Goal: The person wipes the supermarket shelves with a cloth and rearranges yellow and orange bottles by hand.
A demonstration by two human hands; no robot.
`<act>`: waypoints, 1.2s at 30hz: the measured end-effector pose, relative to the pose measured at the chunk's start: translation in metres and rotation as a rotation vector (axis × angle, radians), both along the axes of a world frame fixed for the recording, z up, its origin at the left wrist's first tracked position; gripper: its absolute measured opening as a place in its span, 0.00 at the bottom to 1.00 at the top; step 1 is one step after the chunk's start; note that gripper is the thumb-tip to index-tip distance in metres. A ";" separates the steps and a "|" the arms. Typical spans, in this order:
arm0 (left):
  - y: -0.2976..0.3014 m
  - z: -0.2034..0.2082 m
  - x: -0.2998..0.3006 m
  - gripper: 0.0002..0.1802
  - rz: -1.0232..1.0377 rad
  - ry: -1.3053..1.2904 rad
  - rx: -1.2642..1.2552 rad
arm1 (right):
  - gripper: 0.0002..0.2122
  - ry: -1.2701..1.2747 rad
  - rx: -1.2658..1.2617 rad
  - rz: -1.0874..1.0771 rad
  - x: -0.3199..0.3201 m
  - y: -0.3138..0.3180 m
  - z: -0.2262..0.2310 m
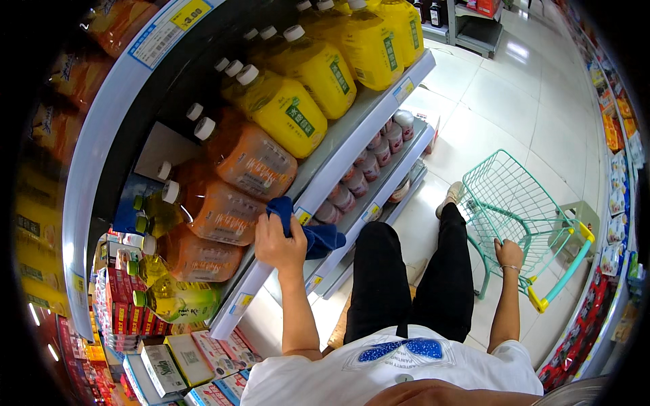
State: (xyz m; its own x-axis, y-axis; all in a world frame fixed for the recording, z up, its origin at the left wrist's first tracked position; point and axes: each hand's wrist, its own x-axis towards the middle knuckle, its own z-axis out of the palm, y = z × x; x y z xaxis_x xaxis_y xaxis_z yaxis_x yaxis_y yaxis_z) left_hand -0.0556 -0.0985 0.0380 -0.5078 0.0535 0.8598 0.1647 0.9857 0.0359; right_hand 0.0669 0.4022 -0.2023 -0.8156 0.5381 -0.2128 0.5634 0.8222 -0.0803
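My left hand [277, 245] is closed around a dark blue cloth [321, 239], which lies against the front edge of a shelf [355, 149] and hangs partly over it. Just behind that hand, large bottles of orange drink [220, 215] with white caps stand in rows. Farther along the same shelf are big bottles of yellow drink [288, 116]. On my right, my right hand [509, 254] is closed at the near side of a green wire shopping cart [521, 186], its fingers on the wire rim.
Rows of small cans [372, 166] fill the lower shelf. Green-capped bottles [179, 300] stand at the shelf's near end, beside stacked boxes [162, 369]. A green stool [581, 220] is beyond the cart. Packed shelves [616, 183] line the right side of the tiled aisle [487, 95].
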 end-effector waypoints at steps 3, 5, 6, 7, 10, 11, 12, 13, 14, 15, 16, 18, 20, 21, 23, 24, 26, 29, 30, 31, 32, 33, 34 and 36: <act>0.001 0.001 0.002 0.10 0.004 -0.013 -0.008 | 0.24 -0.004 0.000 -0.007 0.000 -0.002 0.003; 0.000 0.001 0.002 0.10 0.001 -0.018 -0.015 | 0.23 -0.014 0.008 -0.013 0.000 -0.002 0.003; -0.001 0.001 0.002 0.10 -0.001 -0.021 -0.018 | 0.23 -0.016 0.012 -0.011 0.000 -0.002 0.003; 0.000 0.001 0.002 0.10 0.004 -0.024 -0.021 | 0.23 -0.018 0.016 -0.010 0.000 -0.003 0.004; 0.001 0.003 0.003 0.11 0.015 -0.030 -0.025 | 0.24 -0.027 0.029 -0.015 0.000 -0.006 0.006; 0.000 0.002 0.003 0.11 0.017 -0.031 -0.023 | 0.24 -0.029 0.034 -0.019 0.000 -0.007 0.006; 0.000 0.002 0.003 0.11 0.019 -0.031 -0.021 | 0.24 -0.031 0.034 -0.021 0.000 -0.007 0.006; 0.000 0.003 0.003 0.11 0.019 -0.027 -0.020 | 0.24 -0.034 0.035 -0.022 -0.001 -0.007 0.005; 0.001 0.003 0.003 0.11 0.018 -0.023 -0.019 | 0.24 -0.036 0.035 -0.023 -0.001 -0.007 0.004; 0.001 0.004 0.003 0.12 0.018 -0.019 -0.018 | 0.24 -0.030 0.039 -0.016 0.000 -0.006 0.003; 0.002 0.005 0.003 0.12 0.017 -0.019 -0.016 | 0.24 -0.025 0.042 -0.009 0.001 -0.006 0.002; 0.003 0.005 0.003 0.11 0.017 -0.020 -0.012 | 0.24 -0.020 0.043 -0.007 0.001 -0.004 0.000; 0.002 0.004 0.003 0.11 0.020 -0.022 -0.014 | 0.24 -0.020 0.035 -0.015 0.001 -0.005 0.002; 0.002 0.004 0.003 0.11 0.022 -0.023 -0.014 | 0.24 -0.020 0.029 -0.015 0.000 -0.006 0.002; 0.001 0.004 0.003 0.11 0.014 -0.020 -0.012 | 0.24 -0.021 0.018 -0.016 0.000 -0.006 0.003; 0.001 0.004 0.003 0.11 0.009 -0.018 -0.011 | 0.24 -0.024 0.020 -0.018 0.000 -0.006 0.004; 0.000 0.001 0.001 0.11 0.003 -0.008 -0.014 | 0.24 -0.029 0.022 -0.022 0.000 -0.006 0.005; 0.000 0.002 0.002 0.11 0.004 -0.011 -0.010 | 0.24 -0.028 0.032 -0.031 0.000 -0.010 0.006; 0.001 0.002 0.002 0.11 0.006 -0.015 -0.007 | 0.24 -0.029 0.037 -0.025 0.000 -0.011 0.006; 0.001 0.003 0.003 0.11 0.015 -0.016 -0.016 | 0.23 -0.031 0.044 -0.020 0.001 -0.011 0.006; 0.002 0.003 0.003 0.11 0.023 -0.017 -0.025 | 0.23 -0.034 0.050 -0.015 0.001 -0.011 0.005; 0.002 0.004 0.003 0.11 0.032 -0.018 -0.034 | 0.23 -0.022 0.046 -0.020 0.000 -0.011 0.005; 0.002 0.003 0.004 0.11 0.034 -0.017 -0.038 | 0.23 -0.016 0.041 -0.027 0.000 -0.011 0.004; 0.002 0.003 0.003 0.11 0.037 -0.015 -0.045 | 0.23 -0.006 0.037 -0.029 0.002 -0.011 0.003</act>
State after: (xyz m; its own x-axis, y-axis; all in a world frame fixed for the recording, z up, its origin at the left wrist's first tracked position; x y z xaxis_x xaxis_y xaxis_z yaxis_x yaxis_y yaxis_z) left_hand -0.0530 -0.0964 0.0405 -0.5229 0.0730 0.8493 0.1275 0.9918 -0.0068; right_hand 0.0693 0.3909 -0.1995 -0.7982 0.5692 -0.1970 0.5875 0.8079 -0.0463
